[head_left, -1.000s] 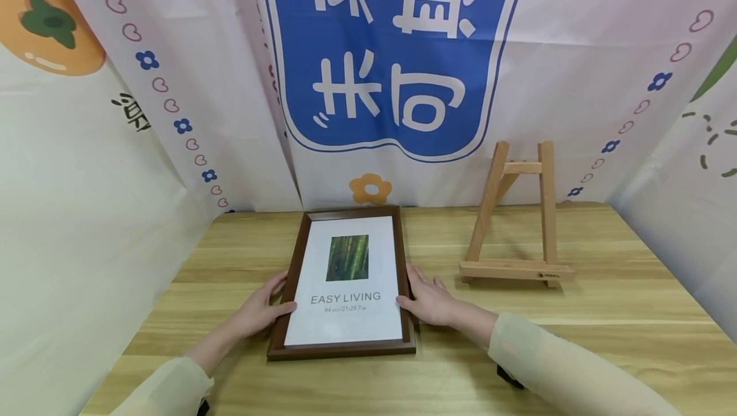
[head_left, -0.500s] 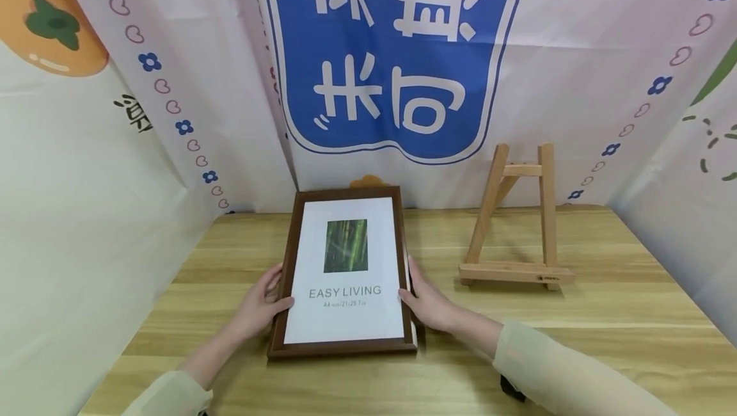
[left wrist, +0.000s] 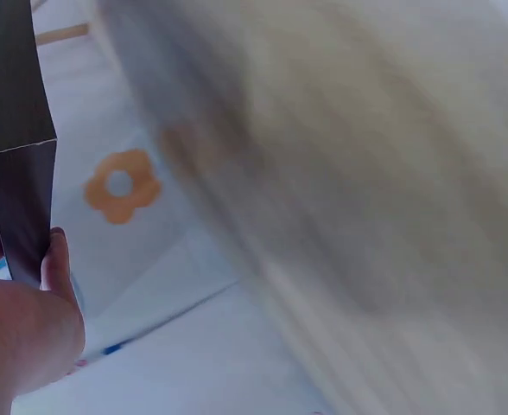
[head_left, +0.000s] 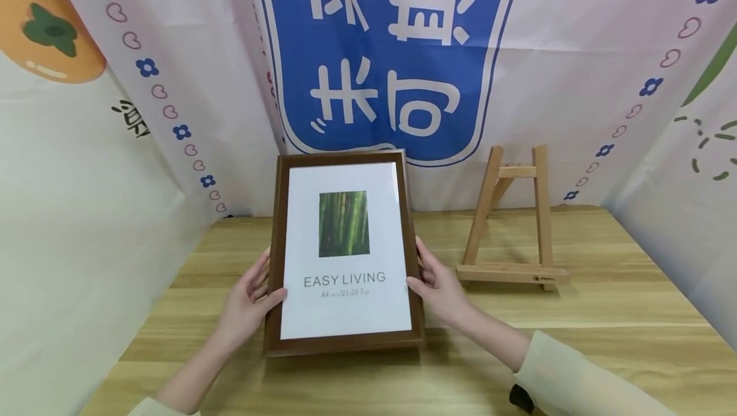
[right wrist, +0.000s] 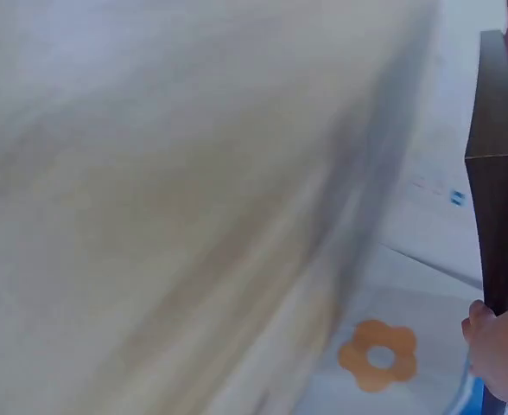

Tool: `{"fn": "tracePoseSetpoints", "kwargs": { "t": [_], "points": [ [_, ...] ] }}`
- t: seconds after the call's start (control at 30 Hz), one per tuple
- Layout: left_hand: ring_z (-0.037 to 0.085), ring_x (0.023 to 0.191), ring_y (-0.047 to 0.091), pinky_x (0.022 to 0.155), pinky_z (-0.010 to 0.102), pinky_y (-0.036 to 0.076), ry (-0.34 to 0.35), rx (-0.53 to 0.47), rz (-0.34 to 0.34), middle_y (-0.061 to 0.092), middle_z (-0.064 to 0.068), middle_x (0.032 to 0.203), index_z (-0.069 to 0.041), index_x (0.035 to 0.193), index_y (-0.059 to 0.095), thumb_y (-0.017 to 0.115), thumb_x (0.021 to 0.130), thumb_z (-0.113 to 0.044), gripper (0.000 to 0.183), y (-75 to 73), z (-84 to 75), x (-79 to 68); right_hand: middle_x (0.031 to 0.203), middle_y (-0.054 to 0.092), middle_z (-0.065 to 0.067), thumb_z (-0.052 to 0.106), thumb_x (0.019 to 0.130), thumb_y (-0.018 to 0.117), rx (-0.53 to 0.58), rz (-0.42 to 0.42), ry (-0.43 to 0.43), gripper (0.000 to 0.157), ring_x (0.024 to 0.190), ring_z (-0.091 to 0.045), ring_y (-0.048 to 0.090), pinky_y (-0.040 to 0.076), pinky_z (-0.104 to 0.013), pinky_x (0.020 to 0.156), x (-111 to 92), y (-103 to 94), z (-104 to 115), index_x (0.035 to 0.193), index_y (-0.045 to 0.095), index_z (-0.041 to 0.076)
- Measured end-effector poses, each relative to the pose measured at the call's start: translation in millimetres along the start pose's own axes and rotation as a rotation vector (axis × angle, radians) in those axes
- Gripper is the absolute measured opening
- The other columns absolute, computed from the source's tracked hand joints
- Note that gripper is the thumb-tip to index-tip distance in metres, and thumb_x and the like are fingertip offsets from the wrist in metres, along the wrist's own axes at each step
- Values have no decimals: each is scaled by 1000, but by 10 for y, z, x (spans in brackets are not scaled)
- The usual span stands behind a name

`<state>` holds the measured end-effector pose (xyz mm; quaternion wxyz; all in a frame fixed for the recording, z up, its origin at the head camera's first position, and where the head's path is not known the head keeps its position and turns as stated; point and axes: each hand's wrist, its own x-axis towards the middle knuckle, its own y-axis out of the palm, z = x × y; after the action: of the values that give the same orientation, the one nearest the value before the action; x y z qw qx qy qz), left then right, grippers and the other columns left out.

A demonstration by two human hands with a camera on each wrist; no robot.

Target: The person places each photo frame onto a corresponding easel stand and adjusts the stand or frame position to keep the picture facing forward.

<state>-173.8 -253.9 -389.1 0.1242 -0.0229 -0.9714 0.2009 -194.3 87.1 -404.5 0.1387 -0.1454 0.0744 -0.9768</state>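
A brown picture frame (head_left: 345, 343) with a white sheet, a green bamboo picture and the words "EASY LIVING" is held up above the table, its top tilted up toward the back cloth. My left hand (head_left: 244, 304) grips its left side, thumb on the front edge and fingers behind. On the opposite side my right hand (head_left: 443, 288) grips the frame in the same way. The left wrist view shows the frame's dark edge (left wrist: 22, 207) between the thumb and fingers of the left hand (left wrist: 29, 333). In the right wrist view, the right hand (right wrist: 503, 350) holds the other edge.
A small wooden easel (head_left: 512, 269) stands at the back right of the wooden table (head_left: 622, 313). Behind the table hangs a white cloth (head_left: 553, 83) with a blue printed panel, and printed cloth also covers both sides.
The frame lay flat on the table a second ago. Both hands have lifted it, top edge first, and it now appears larger and nearer. The easel has stayed in place.
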Motion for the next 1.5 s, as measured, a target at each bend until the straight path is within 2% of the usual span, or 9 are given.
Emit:
{"fn": "tracePoseSetpoints", "kwargs": {
  "t": [0.23,0.4,0.57,0.7,0.8,1.0,1.2,1.3,1.5],
  "points": [
    [26,119,41,84,18,43,111,-47,-37,32,11,140,-25,142,25,65,82,-10,73,123,-326,22,144,19,-15,7,88,56,6,-26,-106,67,117,-32,42,45,-27,84,-50,-273,233,144,20,15],
    [20,125,34,90,19,39,211,-59,-13,31,6,141,-25,141,28,61,85,-8,67,217,-482,77,145,20,-14,2,86,57,-5,-63,-183,68,114,-33,44,44,-23,84,-75,-490,303,143,23,14],
    [19,127,30,92,24,38,208,-56,30,26,5,143,-25,142,24,59,87,-11,67,330,-587,163,144,22,-13,3,85,59,-66,-95,-189,69,118,-31,40,41,-23,86,-120,-686,389,143,24,16],
    [22,125,32,91,28,40,174,-65,27,25,6,143,-20,142,24,62,85,-12,69,451,-670,239,142,25,-17,7,86,60,-118,-130,-160,66,117,-35,40,41,-23,85,-181,-824,458,142,25,16],
    [23,125,34,89,29,41,199,-59,18,26,7,143,-16,142,26,63,85,-12,68,546,-736,300,139,29,-21,4,85,60,-120,-174,-171,66,116,-36,40,41,-21,85,-219,-924,490,141,27,14],
    [27,122,37,87,35,44,273,-86,42,29,15,140,-6,141,25,60,84,-1,67,733,-1034,342,133,35,-27,-3,84,58,-122,-232,-213,66,115,-13,45,39,-15,88,-280,-1147,493,141,27,10],
    [24,118,43,83,35,47,327,-105,58,34,14,138,-9,141,27,60,84,1,67,945,-1193,452,126,38,-31,-4,84,58,-220,-306,-212,68,102,-1,49,41,-12,84,-323,-1384,484,141,24,9],
    [26,115,46,80,34,49,367,-102,62,35,15,138,-9,141,28,60,83,2,67,1055,-1240,537,125,41,-25,-6,84,57,-235,-338,-225,68,101,0,48,41,-11,82,-334,-1505,478,141,24,9],
    [31,99,56,75,32,51,442,-123,83,43,19,128,-6,141,26,59,82,6,68,1258,-1321,701,115,51,2,-16,81,54,-64,-361,-319,67,99,-7,51,44,-12,79,-314,-1723,453,139,28,5]
  ]
}}
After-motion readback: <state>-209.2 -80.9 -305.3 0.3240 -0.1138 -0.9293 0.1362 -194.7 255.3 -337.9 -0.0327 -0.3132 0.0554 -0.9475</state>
